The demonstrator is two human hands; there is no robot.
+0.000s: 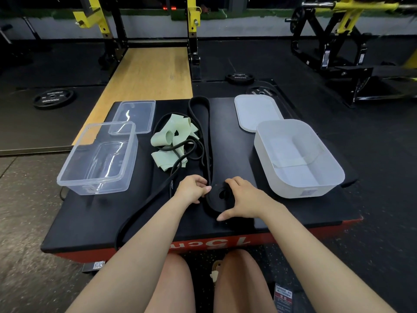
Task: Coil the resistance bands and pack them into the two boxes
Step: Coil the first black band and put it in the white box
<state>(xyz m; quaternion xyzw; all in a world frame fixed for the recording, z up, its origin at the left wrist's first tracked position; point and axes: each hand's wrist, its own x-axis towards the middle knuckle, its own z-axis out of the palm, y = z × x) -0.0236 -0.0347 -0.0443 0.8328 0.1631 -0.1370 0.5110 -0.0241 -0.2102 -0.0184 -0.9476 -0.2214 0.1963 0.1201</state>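
A wide black resistance band [207, 132] runs from the far edge of the black platform [90, 222] down to a small coil [217, 201] at the near middle. My right hand [244, 198] is wrapped around that coil. My left hand [193, 188] pinches the band's straight part just left of the coil. A thin black band [140, 213] loops toward the near edge. Pale green bands [171, 138] lie tangled in the middle. A clear box [74, 175] stands at the left and a white box [334, 175] at the right, both with nothing in them.
A clear lid [135, 116] lies behind the clear box and a white lid [255, 111] behind the white box. Weight plates [53, 98] lie on the floor, and a yellow-and-black rack [191, 37] stands beyond. My knees are below the platform's red front edge.
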